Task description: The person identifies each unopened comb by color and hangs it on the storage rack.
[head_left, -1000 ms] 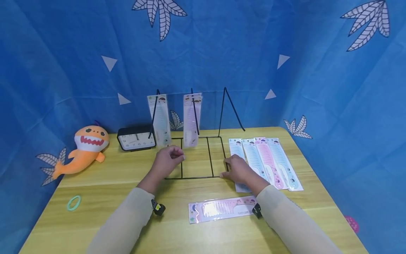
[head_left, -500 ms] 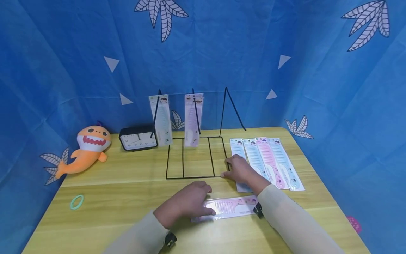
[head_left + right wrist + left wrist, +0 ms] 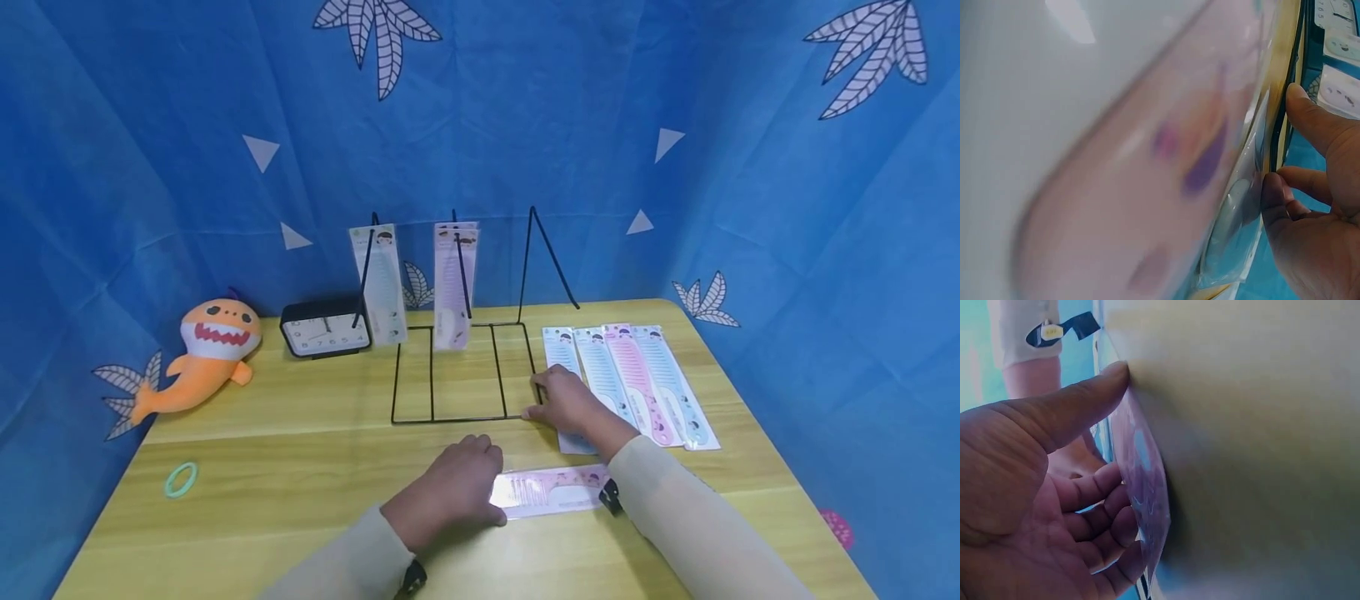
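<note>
L hand (image 3: 457,479) at near end of pink comb pack (image 3: 558,490) — thumb on edge nearest the body, fingers curled to the opposite edge, pack pinched between & bowed a bit in L wrist view. Rest of pack lies flat on the table (image 3: 300,483), running away from those fingers toward R sleeve (image 3: 667,517); can't tell if far end touches it. R hand (image 3: 566,400) grips the R front corner of black wire rack (image 3: 461,419), thumb & fingers round the base rod; four loose packs (image 3: 637,375) lie beyond, at & beside its knuckles. Hung packs (image 3: 453,292) well ahead of L fingertips. Step in hand looks like getting pack off the table. To do it well, I'd judge: squeeze lightly, film is slick & card bends; tip L edge up first, then draw it out leftward so far end clears the sleeve. Keep R pinch firm but still — a tug there could shift rack or nudge the pack under those fingers
</note>
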Available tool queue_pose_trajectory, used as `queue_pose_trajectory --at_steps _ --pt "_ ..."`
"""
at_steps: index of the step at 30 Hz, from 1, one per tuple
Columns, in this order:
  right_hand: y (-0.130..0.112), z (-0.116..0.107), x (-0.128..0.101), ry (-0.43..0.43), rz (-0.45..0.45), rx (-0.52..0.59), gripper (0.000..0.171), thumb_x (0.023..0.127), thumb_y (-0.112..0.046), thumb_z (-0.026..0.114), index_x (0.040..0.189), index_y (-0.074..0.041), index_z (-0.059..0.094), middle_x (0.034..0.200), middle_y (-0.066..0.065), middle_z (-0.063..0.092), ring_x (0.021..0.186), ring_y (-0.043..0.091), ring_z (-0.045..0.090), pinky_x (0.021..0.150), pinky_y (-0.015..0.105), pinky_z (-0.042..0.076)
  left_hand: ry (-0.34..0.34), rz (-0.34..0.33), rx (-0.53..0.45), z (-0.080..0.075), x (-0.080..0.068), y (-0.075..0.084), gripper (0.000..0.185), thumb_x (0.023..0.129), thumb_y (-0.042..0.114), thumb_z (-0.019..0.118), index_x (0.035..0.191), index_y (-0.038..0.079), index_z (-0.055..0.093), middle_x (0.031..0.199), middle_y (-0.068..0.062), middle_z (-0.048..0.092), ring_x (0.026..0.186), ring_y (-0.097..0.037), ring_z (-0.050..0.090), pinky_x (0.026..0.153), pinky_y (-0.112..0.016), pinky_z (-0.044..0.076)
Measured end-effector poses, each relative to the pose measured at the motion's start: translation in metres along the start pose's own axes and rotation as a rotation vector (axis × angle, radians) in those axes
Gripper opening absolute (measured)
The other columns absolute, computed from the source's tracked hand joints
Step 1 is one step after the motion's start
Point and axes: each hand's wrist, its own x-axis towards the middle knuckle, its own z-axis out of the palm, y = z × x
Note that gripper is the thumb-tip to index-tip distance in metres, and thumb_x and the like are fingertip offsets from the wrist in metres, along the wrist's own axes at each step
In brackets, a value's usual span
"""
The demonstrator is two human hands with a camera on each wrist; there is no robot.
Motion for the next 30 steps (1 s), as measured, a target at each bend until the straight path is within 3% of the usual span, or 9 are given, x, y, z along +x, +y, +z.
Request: queue_pose_trajectory --at_steps 7,14,18,25,30 --pt "-0.001 -0.002 -0.001 -0.004 -0.035 0.003 0.074 0.095 -0.033 0.088 0.152 0.005 0.059 0.143 0.027 0.061 0.135 0.042 0.062 0.12 0.055 0.051 0.014 -0.069 -0.105 -0.007 -0.017 -0.023 0.057 0.068 0.044 0.103 0.1 0.016 0.065 0.092 0.006 0.054 0.088 -0.014 0.048 0.078 -0.034 0.049" --pt "0.001 -0.001 0.0 -0.007 -0.046 -0.001 0.074 0.096 -0.034 0.087 0.153 0.004 0.058 0.144 0.028 0.06 0.137 0.042 0.061 0.119 0.055 0.051 0.069 -0.072 -0.17 -0.013 -0.042 -0.058 0.055 0.062 0.032 0.106 0.098 0.017 0.066 0.091 0.005 0.055 0.09 -0.016 0.05 0.083 -0.04 0.052" --pt "0.003 -0.003 0.0 -0.005 -0.044 0.003 0.075 0.096 -0.034 0.087 0.153 0.004 0.058 0.145 0.029 0.06 0.136 0.043 0.061 0.119 0.055 0.051 0.065 -0.08 -0.187 -0.015 -0.052 -0.073 0.053 0.061 0.027 0.105 0.097 0.021 0.066 0.093 0.005 0.055 0.093 -0.017 0.05 0.086 -0.042 0.05" --pt "0.002 -0.003 -0.001 -0.009 -0.032 0.017 0.075 0.096 -0.034 0.087 0.154 0.004 0.057 0.145 0.028 0.06 0.135 0.041 0.061 0.118 0.054 0.052 0.022 -0.096 -0.19 -0.019 -0.055 -0.079 0.052 0.064 0.025 0.105 0.096 0.024 0.064 0.092 0.007 0.055 0.092 -0.017 0.049 0.088 -0.045 0.049" --pt "0.002 -0.001 0.0 -0.009 -0.022 0.017 0.074 0.096 -0.033 0.087 0.154 0.002 0.058 0.145 0.027 0.06 0.135 0.039 0.061 0.118 0.054 0.052 0.004 -0.111 -0.199 -0.023 -0.053 -0.076 0.055 0.065 0.021 0.105 0.104 0.017 0.066 0.096 0.004 0.06 0.095 -0.021 0.056 0.093 -0.05 0.053"
